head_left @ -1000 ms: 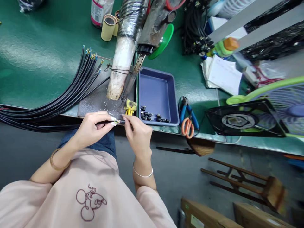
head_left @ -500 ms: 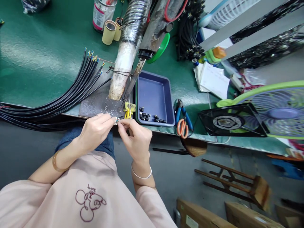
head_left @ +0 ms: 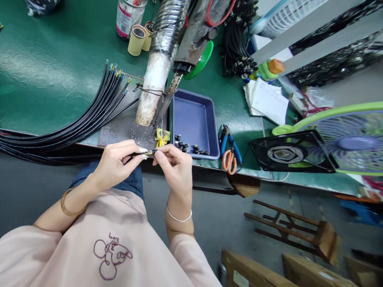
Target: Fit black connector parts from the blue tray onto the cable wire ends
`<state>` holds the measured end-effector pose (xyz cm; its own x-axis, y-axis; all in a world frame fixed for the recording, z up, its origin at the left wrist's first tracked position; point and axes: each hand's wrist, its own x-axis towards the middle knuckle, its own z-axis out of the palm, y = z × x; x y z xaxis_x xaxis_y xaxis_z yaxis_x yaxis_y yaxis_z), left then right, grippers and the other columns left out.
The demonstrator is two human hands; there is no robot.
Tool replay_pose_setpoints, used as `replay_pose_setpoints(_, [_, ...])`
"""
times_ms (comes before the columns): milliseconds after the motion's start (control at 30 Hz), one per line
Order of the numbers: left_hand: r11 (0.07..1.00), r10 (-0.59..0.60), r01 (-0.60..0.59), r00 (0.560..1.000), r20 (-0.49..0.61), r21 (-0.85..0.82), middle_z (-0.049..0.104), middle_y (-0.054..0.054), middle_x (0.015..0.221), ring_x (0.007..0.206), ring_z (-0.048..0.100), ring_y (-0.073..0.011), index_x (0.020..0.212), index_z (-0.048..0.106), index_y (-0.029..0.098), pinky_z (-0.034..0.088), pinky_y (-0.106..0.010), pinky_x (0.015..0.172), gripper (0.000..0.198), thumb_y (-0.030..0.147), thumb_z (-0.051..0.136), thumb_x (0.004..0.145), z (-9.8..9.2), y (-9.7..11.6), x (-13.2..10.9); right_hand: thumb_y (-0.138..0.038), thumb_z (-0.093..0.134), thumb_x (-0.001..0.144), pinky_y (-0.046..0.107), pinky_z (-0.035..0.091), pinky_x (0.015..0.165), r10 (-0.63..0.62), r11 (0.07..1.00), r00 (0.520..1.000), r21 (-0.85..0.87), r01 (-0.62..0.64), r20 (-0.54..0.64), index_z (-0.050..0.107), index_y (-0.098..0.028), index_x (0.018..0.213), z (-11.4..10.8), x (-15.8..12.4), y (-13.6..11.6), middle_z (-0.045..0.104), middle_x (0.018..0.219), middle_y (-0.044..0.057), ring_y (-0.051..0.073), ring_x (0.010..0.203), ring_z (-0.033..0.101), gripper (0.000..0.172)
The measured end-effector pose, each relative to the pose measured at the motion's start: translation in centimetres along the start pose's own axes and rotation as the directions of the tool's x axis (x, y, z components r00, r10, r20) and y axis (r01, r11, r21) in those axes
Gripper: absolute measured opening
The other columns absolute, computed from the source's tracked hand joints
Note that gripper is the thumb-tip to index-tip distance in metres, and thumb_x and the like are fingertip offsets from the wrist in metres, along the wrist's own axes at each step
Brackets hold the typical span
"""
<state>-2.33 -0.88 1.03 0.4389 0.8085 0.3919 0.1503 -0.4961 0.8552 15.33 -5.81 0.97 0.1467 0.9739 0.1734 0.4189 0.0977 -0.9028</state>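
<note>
At the table's front edge my left hand is closed in a pinch around a thin black cable. Thin coloured wires show at its end, between my fingertips. Close beside it my right hand pinches a small dark piece against those wires; its exact kind is too small to make out. Behind both hands lies a dark metal plate sprinkled with tiny white bits. A soldering iron slants down over the plate, beside a foil-wrapped duct. Yellow clip-like parts sit by the tray.
A bundle of black cables lies on the left. The blue tray holds several small black parts. Right of it are blue-handled pliers, orange-handled scissors, papers and a black fan. A wooden stool lies on the floor.
My fingertips have shifted, and a longer stretch of cable and wires now shows between them. My right hand has moved slightly right, with a dark piece visible in its pinch.
</note>
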Motion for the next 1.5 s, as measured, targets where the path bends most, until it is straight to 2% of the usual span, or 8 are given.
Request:
replay_pose_setpoints(167, [0.938,-0.228,0.249,0.967,0.112,-0.242,0.062,-0.003,0.067,0.058,0.05,-0.0091,0.076,0.075,0.012,0.038,-0.02,0.051,0.016,0.018,0.064,0.085,0.0,-0.7,0.7,-0.032,0.062,0.091,0.021,0.032,0.044,0.022,0.999,1.0,0.044,-0.022,0.006,0.062,-0.02,0.078,0.2,0.0,0.0,0.061,0.057,-0.005,0.007,0.043,0.045,0.018])
replay_pose_setpoints(333, [0.873,-0.301,0.343,0.938,0.17,-0.346,0.067,-0.005,0.071,0.067,0.058,-0.0129,0.074,0.077,0.013,0.045,-0.022,0.06,0.014,0.023,0.069,0.082,0.0,-1.3,1.0,-0.031,0.062,0.091,0.021,0.032,0.043,-0.005,1.0,1.0,0.02,0.005,-0.014,0.065,-0.019,0.084,0.4,0.0,0.1,0.065,0.061,-0.005,0.006,0.042,0.042,0.014])
replay_pose_setpoints(667, [0.88,-0.317,0.328,0.944,0.091,-0.343,0.062,-0.003,0.067,0.063,0.052,-0.0117,0.074,0.078,0.015,0.041,-0.021,0.054,0.012,0.023,0.072,0.08,0.5,-0.9,1.3,-0.029,0.062,0.093,0.023,0.04,0.047,-0.066,0.996,0.996,-0.058,0.063,-0.055,0.07,-0.02,0.092,0.3,0.1,0.7,0.067,0.062,-0.003,0.008,0.046,0.053,0.013])
replay_pose_setpoints(900, [0.92,-0.284,0.287,0.958,0.049,-0.267,0.055,0.0,0.063,0.055,0.041,-0.0087,0.073,0.076,0.015,0.03,-0.022,0.048,0.014,0.02,0.067,0.083,0.5,-0.5,1.3,-0.028,0.062,0.092,0.021,0.04,0.045,-0.052,0.999,0.997,-0.009,0.051,-0.059,0.069,-0.019,0.089,0.3,0.3,0.5,0.063,0.058,-0.005,0.007,0.044,0.052,0.012])
replay_pose_setpoints(1200, [0.921,-0.287,0.289,0.957,0.045,-0.26,0.054,0.0,0.063,0.053,0.04,-0.0083,0.073,0.075,0.015,0.029,-0.022,0.047,0.014,0.019,0.066,0.082,0.5,-0.3,1.5,-0.031,0.061,0.093,0.022,0.041,0.045,-0.04,0.999,0.997,-0.033,0.038,-0.06,0.07,-0.019,0.089,0.4,0.4,0.5,0.061,0.057,-0.005,0.008,0.045,0.052,0.015])
replay_pose_setpoints(1300, [0.923,-0.287,0.285,0.958,0.031,-0.259,0.054,0.0,0.063,0.053,0.04,-0.0081,0.072,0.074,0.014,0.03,-0.022,0.048,0.013,0.019,0.066,0.082,0.6,-0.2,1.6,-0.029,0.061,0.093,0.022,0.037,0.043,-0.097,0.991,0.987,-0.1,0.084,-0.131,0.071,-0.02,0.095,0.5,0.2,0.6,0.059,0.059,-0.006,0.007,0.043,0.048,0.014])
replay_pose_setpoints(1367, [0.93,-0.28,0.276,0.96,0.017,-0.242,0.053,0.001,0.062,0.053,0.04,-0.0078,0.071,0.074,0.014,0.03,-0.022,0.048,0.014,0.018,0.066,0.082,0.7,-0.2,1.6,-0.027,0.059,0.094,0.022,0.036,0.042,-0.169,0.983,0.957,-0.114,0.145,-0.238,0.069,-0.022,0.104,0.6,-0.1,0.8,0.057,0.059,-0.007,0.007,0.043,0.048,0.015])
replay_pose_setpoints(1500, [0.946,-0.263,0.255,0.965,-0.015,-0.202,0.054,0.001,0.063,0.052,0.04,-0.0074,0.072,0.075,0.013,0.029,-0.022,0.047,0.014,0.018,0.066,0.082,1.0,-0.4,1.6,-0.02,0.054,0.098,0.021,0.048,0.045,-0.275,0.961,0.876,-0.089,0.262,-0.395,0.061,-0.027,0.12,0.7,-0.7,1.5,0.071,0.074,-0.005,0.009,0.048,0.062,0.024])
